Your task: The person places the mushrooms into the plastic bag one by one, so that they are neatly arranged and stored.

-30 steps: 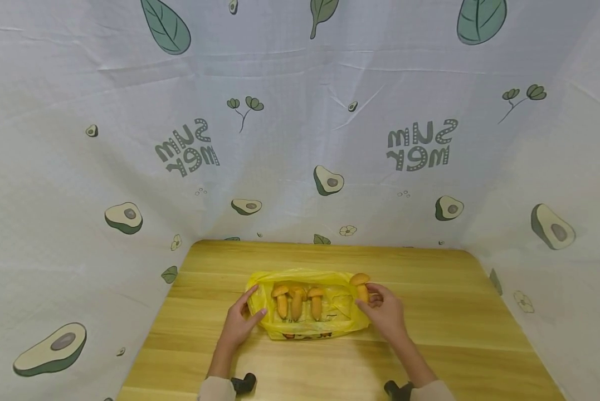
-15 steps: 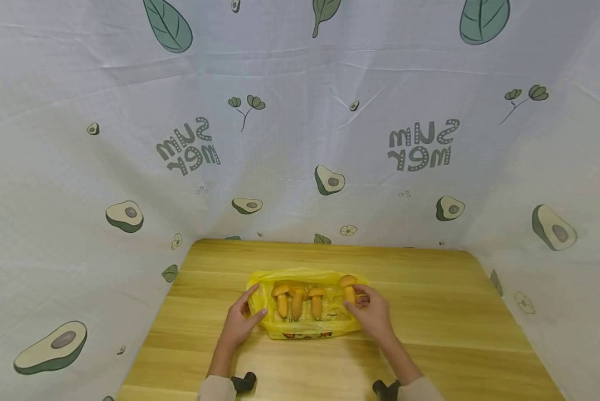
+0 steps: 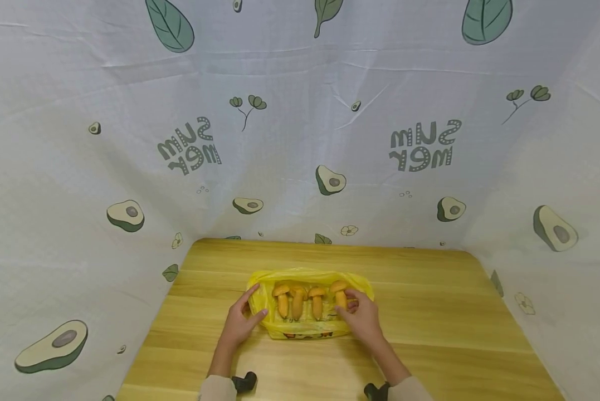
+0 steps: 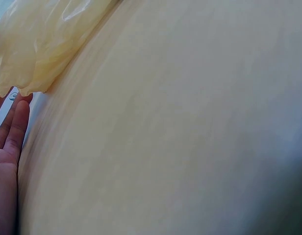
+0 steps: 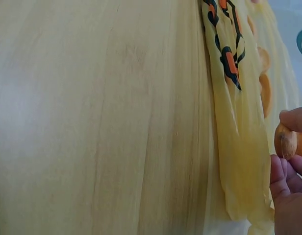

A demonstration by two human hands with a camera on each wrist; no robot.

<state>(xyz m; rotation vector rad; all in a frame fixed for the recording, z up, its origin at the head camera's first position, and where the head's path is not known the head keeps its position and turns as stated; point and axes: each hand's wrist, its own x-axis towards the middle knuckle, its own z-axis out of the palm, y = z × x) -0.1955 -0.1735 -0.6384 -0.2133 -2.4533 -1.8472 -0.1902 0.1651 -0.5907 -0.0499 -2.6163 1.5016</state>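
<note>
A yellow plastic bag [image 3: 310, 328] with printing on its front lies on the table, its mouth spread wide. Inside, three orange-brown mushrooms [image 3: 317, 306] lie side by side, caps toward the far side. My left hand [image 3: 238, 323] holds the bag's left end, thumb on the near rim and fingers at the far corner; the left wrist view catches only some fingers beside the plastic [image 4: 43, 49]. Over the right part of the bag my right hand [image 3: 364, 320] pinches another mushroom [image 3: 339, 293] by its stem, cap pointing away. In the right wrist view its stem end [image 5: 287, 142] shows between thumb and fingers.
The wooden table [image 3: 430, 312] extends around the bag on every side. A white cloth [image 3: 289, 139] printed with avocados and leaves hangs behind it and at both sides. Dark wrist-camera mounts [image 3: 244, 382] sit at both wrists.
My right hand has moved left with the mushroom, from the bag's right end to beside the other mushrooms, and somewhat lower in the view. The left hand has stayed at the bag's left end.
</note>
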